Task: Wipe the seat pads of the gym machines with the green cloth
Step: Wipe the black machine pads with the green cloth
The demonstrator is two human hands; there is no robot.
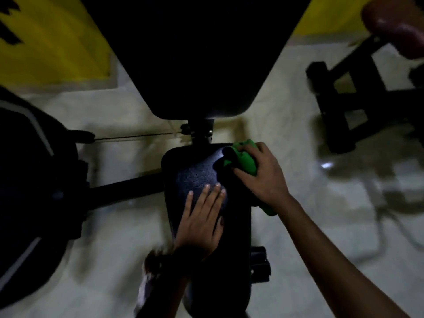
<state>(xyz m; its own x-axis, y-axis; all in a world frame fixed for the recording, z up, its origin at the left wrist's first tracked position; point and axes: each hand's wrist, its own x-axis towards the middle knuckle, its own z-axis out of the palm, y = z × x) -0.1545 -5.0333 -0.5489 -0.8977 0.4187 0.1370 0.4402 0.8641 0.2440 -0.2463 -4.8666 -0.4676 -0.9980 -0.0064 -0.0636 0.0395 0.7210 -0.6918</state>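
Black seat pad (195, 177), textured. On it: left hand (202, 216) flat, just beside the grip; green cloth (244, 160) bunched in right hand (263, 175) at far-right corner.

We are showing both forearms bare, with no sleeves reaching the wrists. On our left hand (202, 222) we are wearing something dark around the wrist, too blurred to identify. Our right hand (263, 177) is wearing nothing.

Seat pad (197, 180): black, textured, long, lying flat just below the backrest (195, 53). Green cloth (245, 160): bunched, pressed on the seat pad's far right corner, tail hanging off the right edge.
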